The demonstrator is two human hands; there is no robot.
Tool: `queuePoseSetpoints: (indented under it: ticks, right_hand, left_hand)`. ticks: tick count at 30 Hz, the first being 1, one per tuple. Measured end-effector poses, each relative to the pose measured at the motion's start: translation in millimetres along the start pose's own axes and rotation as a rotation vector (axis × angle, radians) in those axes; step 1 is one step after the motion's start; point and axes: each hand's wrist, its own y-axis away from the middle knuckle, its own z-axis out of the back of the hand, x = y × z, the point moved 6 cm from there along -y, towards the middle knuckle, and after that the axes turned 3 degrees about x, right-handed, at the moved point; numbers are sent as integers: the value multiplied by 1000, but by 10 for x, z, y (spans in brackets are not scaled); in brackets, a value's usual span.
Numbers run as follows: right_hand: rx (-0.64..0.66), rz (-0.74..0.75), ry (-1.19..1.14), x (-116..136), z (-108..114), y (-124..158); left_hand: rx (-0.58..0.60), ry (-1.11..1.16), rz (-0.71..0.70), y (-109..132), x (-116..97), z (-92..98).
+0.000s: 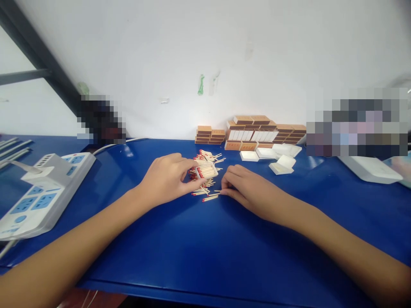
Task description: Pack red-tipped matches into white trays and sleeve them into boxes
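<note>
Blue, smooth-surfaced table (199, 252) under inspection, with both hands over its middle. The left hand (167, 177) is partly closed, thumb below and fingers above, and holds a small white rectangular tray (216, 171) filled with red-headed wooden matches. The tray sits at, and partly covers, a loose pile of pale wooden matches with red heads (205, 155). The right hand (245, 188) is curled, its thumb and forefinger set narrow at the bare end of a single pale matchstick (217, 191) just beside the pile; whether they have closed on it cannot be told. Beyond the hands, several open white trays (249, 156) lie near stacked brown-and-orange matchboxes (248, 146) along the white wall (180, 55). A white power strip with blue sockets (61, 201) lies to the left.
</note>
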Motion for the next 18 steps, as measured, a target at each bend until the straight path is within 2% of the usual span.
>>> queuePoseSetpoints:
  ticks: [7,13,15,18]
  right_hand:
    - [-93,-27,-39,-63,97,36]
    - [-86,27,-114,99,125,46]
    - [-77,-30,-199,101,140,37]
    - [-67,-146,-483,43,116,20]
  left_hand:
    - [4,-12,1,1,-10,11]
    - [-24,-10,-5,7,19,27]
    - [-34,-3,-6,5,29,35]
    - [-45,-8,-8,-1,33,41]
